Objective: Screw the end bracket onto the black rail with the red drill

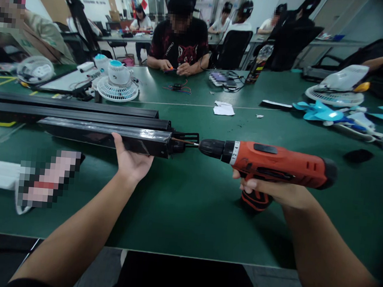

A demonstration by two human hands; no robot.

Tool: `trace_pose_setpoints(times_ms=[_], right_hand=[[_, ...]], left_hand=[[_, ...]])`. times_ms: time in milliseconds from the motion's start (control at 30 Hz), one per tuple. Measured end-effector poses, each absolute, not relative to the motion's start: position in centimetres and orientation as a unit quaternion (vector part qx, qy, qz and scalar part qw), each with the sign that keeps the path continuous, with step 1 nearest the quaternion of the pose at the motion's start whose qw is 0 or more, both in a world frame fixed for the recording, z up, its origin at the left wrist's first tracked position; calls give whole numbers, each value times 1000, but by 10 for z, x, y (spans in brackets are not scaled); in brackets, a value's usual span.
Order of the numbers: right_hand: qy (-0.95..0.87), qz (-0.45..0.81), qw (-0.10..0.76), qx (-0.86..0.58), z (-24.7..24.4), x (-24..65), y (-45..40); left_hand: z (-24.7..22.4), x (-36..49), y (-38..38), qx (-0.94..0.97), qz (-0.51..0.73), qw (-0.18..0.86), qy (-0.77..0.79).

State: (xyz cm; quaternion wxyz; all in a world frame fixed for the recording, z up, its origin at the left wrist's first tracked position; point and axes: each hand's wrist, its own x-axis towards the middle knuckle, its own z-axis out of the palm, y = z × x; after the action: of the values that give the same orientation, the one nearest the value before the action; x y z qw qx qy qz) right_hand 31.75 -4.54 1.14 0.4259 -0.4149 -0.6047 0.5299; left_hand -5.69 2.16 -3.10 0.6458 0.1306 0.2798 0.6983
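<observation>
My right hand (268, 190) is wrapped round the handle of a red and black cordless drill (280, 162), which points left. A long thin bit (186, 142) reaches from its chuck to the end of a black rectangular bar (138, 141); whether the tip touches a screw I cannot tell. My left hand (132, 160) grips that bar near its right end, thumb on the near side and the other fingers hidden beneath. A black slotted bracket (188, 138) and a round black fitting (177, 147) stick out of the bar's end.
Two more black bars (80, 115) lie just behind. White fans (117, 88) stand at the back left, blue fan blades (321, 111) at the right. A phone (52, 178) lies at the left. Paper scraps (224, 109) are farther back. A person (180, 40) sits opposite.
</observation>
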Motion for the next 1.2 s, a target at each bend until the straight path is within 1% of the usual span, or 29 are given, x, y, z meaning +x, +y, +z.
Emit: trace_pose_setpoints(times_ms=[333, 467, 667, 1200], right_hand=[[-630, 522, 425, -387, 11, 319, -43], [-625, 514, 438, -392, 11, 318, -44], [-629, 516, 422, -401, 11, 319, -43], [-624, 516, 425, -405, 11, 320, -44]], left_hand=[[-30, -56, 21, 135, 696, 647, 280], [-30, -56, 22, 132, 696, 646, 285], [-35, -61, 25, 133, 691, 656, 272], [-35, -60, 25, 134, 691, 658, 268]])
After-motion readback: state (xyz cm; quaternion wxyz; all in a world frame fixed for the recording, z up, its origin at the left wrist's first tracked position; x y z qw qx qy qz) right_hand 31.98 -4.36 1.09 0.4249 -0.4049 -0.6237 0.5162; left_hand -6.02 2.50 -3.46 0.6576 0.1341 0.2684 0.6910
